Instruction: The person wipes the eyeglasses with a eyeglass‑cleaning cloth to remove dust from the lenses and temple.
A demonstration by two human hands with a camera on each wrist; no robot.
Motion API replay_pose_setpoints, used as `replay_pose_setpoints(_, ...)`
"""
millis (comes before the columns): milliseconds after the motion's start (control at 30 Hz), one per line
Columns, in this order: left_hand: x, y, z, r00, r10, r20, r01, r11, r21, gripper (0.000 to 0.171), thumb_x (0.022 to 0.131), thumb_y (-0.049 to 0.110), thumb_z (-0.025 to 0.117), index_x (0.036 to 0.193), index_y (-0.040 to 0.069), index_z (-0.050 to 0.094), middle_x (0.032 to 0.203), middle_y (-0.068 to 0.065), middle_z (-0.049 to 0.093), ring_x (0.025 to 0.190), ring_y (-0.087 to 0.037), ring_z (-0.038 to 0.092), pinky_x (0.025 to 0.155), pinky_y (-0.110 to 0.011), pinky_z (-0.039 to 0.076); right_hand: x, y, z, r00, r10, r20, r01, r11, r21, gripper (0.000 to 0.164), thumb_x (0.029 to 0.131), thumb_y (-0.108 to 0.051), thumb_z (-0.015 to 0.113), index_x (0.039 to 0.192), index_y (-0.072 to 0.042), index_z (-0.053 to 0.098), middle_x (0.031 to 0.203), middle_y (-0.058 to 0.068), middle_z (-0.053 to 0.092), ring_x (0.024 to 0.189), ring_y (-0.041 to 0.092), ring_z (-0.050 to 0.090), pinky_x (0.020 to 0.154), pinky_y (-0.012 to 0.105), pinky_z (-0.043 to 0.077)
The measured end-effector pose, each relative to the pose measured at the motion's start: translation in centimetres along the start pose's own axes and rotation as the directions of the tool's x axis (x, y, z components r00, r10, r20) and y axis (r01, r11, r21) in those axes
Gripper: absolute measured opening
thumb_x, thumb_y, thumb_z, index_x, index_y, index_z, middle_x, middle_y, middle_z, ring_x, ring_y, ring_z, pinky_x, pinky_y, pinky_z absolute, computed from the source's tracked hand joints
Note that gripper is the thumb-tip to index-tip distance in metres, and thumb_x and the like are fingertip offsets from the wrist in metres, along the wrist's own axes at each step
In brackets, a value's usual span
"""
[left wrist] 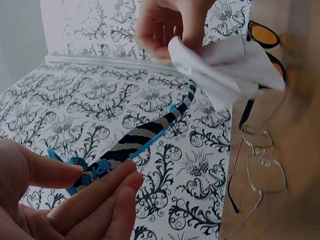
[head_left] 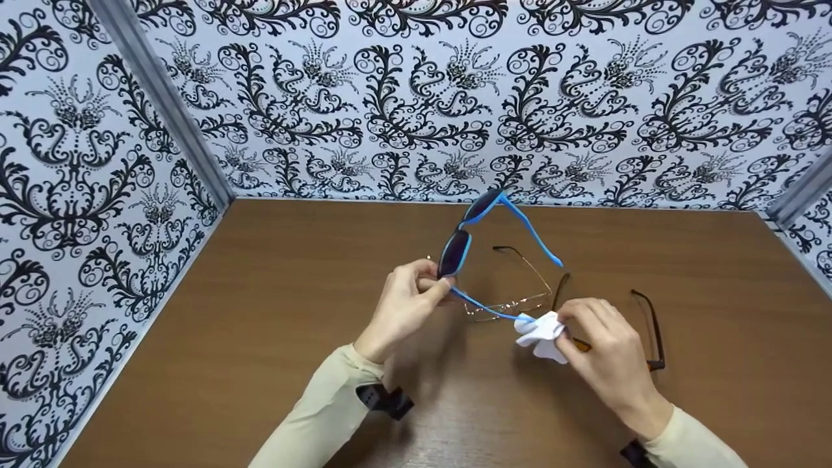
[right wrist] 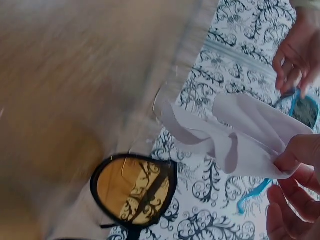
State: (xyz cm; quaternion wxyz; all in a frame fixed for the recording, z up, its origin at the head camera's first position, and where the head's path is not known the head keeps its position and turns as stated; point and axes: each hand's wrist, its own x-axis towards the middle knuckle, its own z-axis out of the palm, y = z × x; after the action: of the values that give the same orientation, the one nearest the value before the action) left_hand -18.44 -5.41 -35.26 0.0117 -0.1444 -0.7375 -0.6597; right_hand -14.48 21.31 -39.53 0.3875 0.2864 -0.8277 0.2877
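My left hand [head_left: 400, 309] pinches blue-framed sunglasses [head_left: 457, 252] near the hinge, holding them tilted above the table. Their arms are unfolded. In the left wrist view, black and pale stripes run along the outside of the held temple arm [left wrist: 135, 139]. My right hand [head_left: 608, 351] pinches a crumpled white cloth [head_left: 545, 335] between thumb and fingers. That cloth [left wrist: 225, 67] is at the tip of the same temple arm and hides its end. The right wrist view has the cloth [right wrist: 240, 137] hanging in loose folds from the right hand [right wrist: 297, 185].
Thin metal-framed eyeglasses [head_left: 512, 305] lie unfolded on the brown wooden table [head_left: 260, 312] behind the cloth. Dark-framed glasses with orange lenses [right wrist: 135, 187] lie below the right hand, partly hidden by it in the head view. Black-and-white patterned panels [head_left: 455, 97] enclose the back and sides.
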Motion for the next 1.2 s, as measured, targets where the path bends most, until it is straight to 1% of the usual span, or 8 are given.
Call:
replay_pose_setpoints(167,-0.1,0.0,-1.4,0.999,0.028,-0.026,-0.027,0.998,0.049,0.011,0.088,-0.003,0.060,0.095,-0.012,0.059,0.081,-0.020,0.070,0.073,-0.026,0.069,0.069,-0.033,0.057,0.1,0.7,-1.0,1.000,-0.008,-0.020,0.009,1.000,0.017,0.029,0.063,0.014,0.070,0.087,-0.002,0.063,0.088,0.005,0.063,0.080,0.017,0.059,0.081,0.012,0.043)
replay_pose_setpoints(400,0.1,0.5,-4.4,0.993,0.098,-0.072,-0.086,0.985,0.148,0.011,0.087,-0.008,0.059,0.097,-0.012,0.061,0.085,-0.023,0.069,0.075,-0.036,0.068,0.071,-0.040,0.058,0.2,1.3,-1.9,0.999,0.004,-0.054,-0.002,0.999,0.051,0.027,0.063,0.013,0.071,0.085,-0.002,0.064,0.086,0.006,0.063,0.082,0.011,0.057,0.082,0.010,0.043)
replay_pose_setpoints(500,0.5,1.3,-6.1,0.994,0.077,-0.074,-0.059,0.972,0.226,0.012,0.087,-0.009,0.060,0.099,-0.011,0.062,0.086,-0.022,0.070,0.073,-0.035,0.069,0.069,-0.039,0.058,0.4,1.6,-2.4,0.999,0.007,-0.052,-0.004,0.998,0.057,0.026,0.064,0.012,0.071,0.086,0.000,0.065,0.086,0.008,0.063,0.083,0.011,0.057,0.082,0.010,0.044)
replay_pose_setpoints(700,1.4,2.9,-9.5,0.999,-0.047,-0.021,0.052,0.948,0.315,0.016,0.090,-0.009,0.057,0.105,-0.013,0.060,0.095,-0.024,0.068,0.079,-0.032,0.069,0.070,-0.032,0.058,1.2,2.0,-3.6,0.997,0.059,-0.050,-0.054,0.994,0.096,0.033,0.059,0.020,0.074,0.087,0.003,0.065,0.087,0.011,0.064,0.085,0.009,0.061,0.082,0.010,0.046)
replay_pose_setpoints(800,1.7,3.2,-10.8,0.997,-0.069,-0.025,0.074,0.923,0.377,0.017,0.090,-0.008,0.057,0.106,-0.013,0.060,0.099,-0.025,0.067,0.082,-0.033,0.069,0.070,-0.031,0.058,1.5,2.0,-3.8,0.996,0.084,-0.044,-0.078,0.990,0.116,0.038,0.057,0.025,0.074,0.086,0.003,0.065,0.088,0.010,0.064,0.085,0.009,0.061,0.081,0.010,0.047)
replay_pose_setpoints(900,1.8,3.1,-11.9,0.998,-0.022,-0.053,0.045,0.867,0.496,0.013,0.088,-0.006,0.059,0.100,-0.010,0.063,0.095,-0.021,0.069,0.079,-0.032,0.069,0.070,-0.034,0.058,1.5,2.0,-3.9,0.995,0.097,-0.038,-0.092,0.988,0.123,0.040,0.057,0.027,0.074,0.086,0.002,0.064,0.088,0.009,0.064,0.084,0.008,0.061,0.080,0.011,0.047)
replay_pose_setpoints(1067,2.0,2.3,-12.8,0.990,0.126,-0.061,-0.048,0.711,0.701,0.010,0.082,-0.003,0.062,0.091,-0.005,0.066,0.078,-0.013,0.071,0.070,-0.030,0.065,0.070,-0.043,0.051,1.2,2.1,-3.9,0.993,0.110,-0.033,-0.105,0.987,0.120,0.043,0.056,0.028,0.075,0.087,0.001,0.064,0.089,0.008,0.064,0.085,0.006,0.061,0.080,0.010,0.047)
replay_pose_setpoints(1200,2.0,1.5,-12.9,0.976,0.216,-0.020,-0.122,0.622,0.774,0.009,0.080,-0.007,0.064,0.090,-0.006,0.065,0.076,-0.015,0.069,0.068,-0.034,0.063,0.068,-0.049,0.051,1.0,2.2,-3.8,0.994,0.110,-0.022,-0.106,0.987,0.121,0.043,0.056,0.028,0.075,0.087,0.000,0.064,0.089,0.007,0.064,0.085,0.008,0.062,0.080,0.010,0.047)
